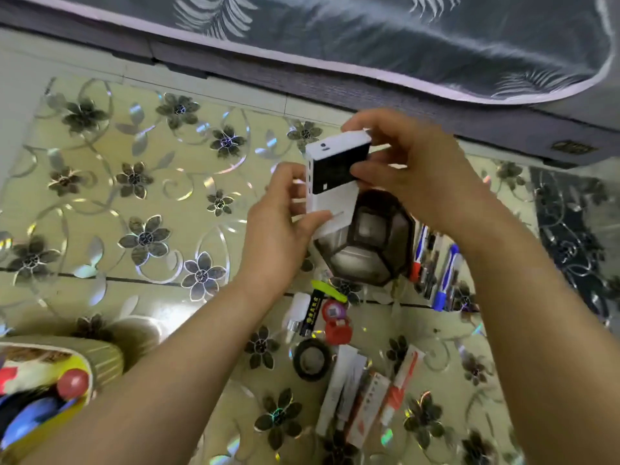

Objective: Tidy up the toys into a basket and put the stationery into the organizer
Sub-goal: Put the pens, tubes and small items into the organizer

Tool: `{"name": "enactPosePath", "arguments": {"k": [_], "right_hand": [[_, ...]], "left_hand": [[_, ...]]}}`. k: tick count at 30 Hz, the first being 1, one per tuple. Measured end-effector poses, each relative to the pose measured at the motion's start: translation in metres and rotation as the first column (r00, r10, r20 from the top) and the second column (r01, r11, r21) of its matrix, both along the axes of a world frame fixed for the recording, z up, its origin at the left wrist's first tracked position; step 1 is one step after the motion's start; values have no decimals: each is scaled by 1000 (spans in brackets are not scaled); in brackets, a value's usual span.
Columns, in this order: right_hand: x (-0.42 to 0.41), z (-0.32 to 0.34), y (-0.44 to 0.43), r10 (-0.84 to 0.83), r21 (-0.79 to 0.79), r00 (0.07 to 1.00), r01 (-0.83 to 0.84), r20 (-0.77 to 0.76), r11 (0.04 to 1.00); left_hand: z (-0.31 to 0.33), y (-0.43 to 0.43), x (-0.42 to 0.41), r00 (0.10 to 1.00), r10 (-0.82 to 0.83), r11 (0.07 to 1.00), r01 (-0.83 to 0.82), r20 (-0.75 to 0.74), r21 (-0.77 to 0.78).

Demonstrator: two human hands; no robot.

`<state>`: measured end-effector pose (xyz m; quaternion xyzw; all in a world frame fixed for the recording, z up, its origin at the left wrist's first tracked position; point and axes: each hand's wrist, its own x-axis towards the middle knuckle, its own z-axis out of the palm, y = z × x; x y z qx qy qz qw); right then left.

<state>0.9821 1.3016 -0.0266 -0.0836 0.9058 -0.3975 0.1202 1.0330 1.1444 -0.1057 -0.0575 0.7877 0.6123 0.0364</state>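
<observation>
Head view: both hands held a white box point(337, 169) with a black front. The box was up in the air, just past the far left rim of the organizer point(369, 243), and it hid a bit of that rim. It leaned a little to one side.

The left hand point(278, 223) gripped the low end of the box. Its thumb pressed on the white front and its fingers curled round the back. The right hand point(412, 172) gripped the top end. Its thumb lay on the black part and its fingers bent over the far edge.

The organizer was black with many flat sides, and it stood open on the flower mat point(134, 196). Pens point(443, 270) lay in a bunch just right of the organizer, some with blue caps. A battery point(310, 312) and a red round thing point(337, 322) lay near the organizer, on the side close to the person. A tape roll point(310, 360) lay just behind those, and flat packs point(362, 397) lay closer to the person.

The basket point(100, 360) sat well apart from the organizer, far to its left and close to the person. A red ball point(72, 383) showed inside it. A bed cover point(335, 45) hung far past the organizer
</observation>
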Motion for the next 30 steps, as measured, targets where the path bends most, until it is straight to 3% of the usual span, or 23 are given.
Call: {"name": "enactPosePath", "arguments": {"k": [3, 10, 14, 19, 24, 28, 30], "right_hand": [[-18, -4, 20, 93, 77, 996, -94, 12, 993], [-24, -33, 24, 156, -28, 987, -156, 33, 987], [-21, -38, 26, 207, 94, 978, -209, 31, 973], [-17, -45, 31, 200, 109, 979, -205, 48, 973], [-14, -66, 20, 172, 161, 976, -193, 134, 968], [2, -77, 16, 162, 140, 973, -186, 165, 973], [19, -86, 18, 92, 106, 994, -98, 58, 990]], "left_hand": [[-7, 31, -1, 995, 93, 995, -94, -37, -26], [-27, 44, 9, 975, 204, 967, -214, -86, -136], [-33, 54, 15, 982, 173, 961, -186, -81, -203], [-50, 60, 12, 983, 175, 948, -184, -60, -259], [-67, 58, 10, 992, 111, 894, -122, -52, -430], [-69, 52, 16, 990, 137, 933, -139, -30, -332], [-71, 47, 21, 991, 131, 954, -125, 5, -273]]}}
